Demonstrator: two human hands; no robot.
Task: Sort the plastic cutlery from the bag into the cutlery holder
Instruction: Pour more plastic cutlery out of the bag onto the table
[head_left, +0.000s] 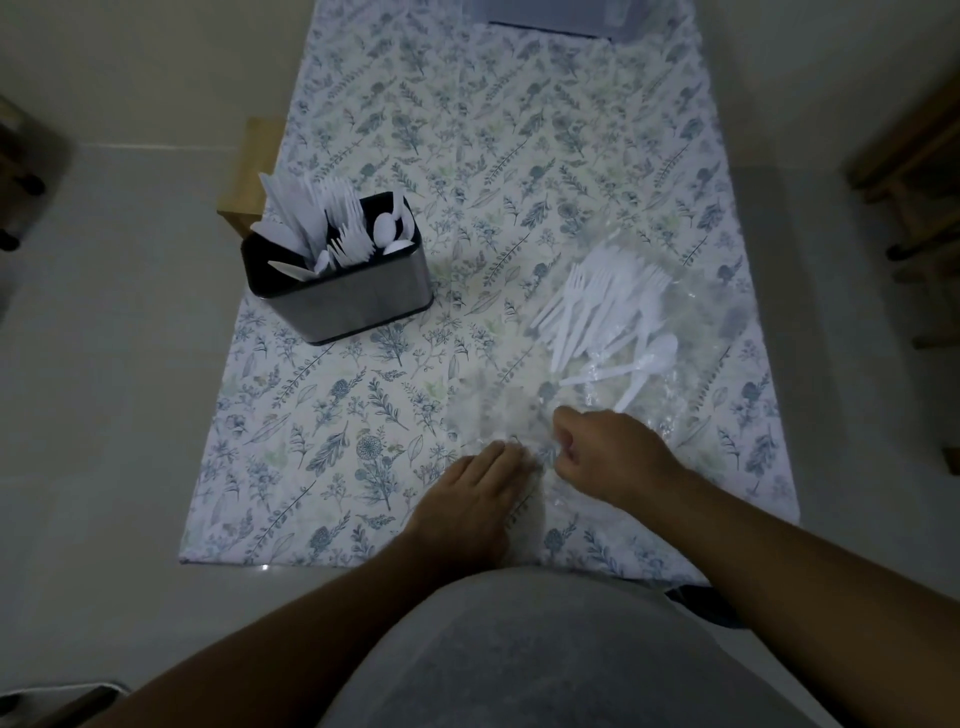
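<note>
A clear plastic bag (691, 312) lies on the right of the table, with a heap of white plastic forks (597, 296) and a few spoons (649, 358) in it. Its open near end reaches my hands. My right hand (602, 452) is closed in a fist on the bag's near edge. My left hand (478, 499) lies flat, its fingers pressing the same crumpled edge. At the left stands a metal cutlery holder (343, 296) with a dark rim, filled with white knives, forks and spoons.
The table wears a floral cloth (363, 441). A clear box (561, 15) sits at the far edge. A wooden stool (249, 171) stands behind the holder, and wooden furniture (914, 171) stands at the right.
</note>
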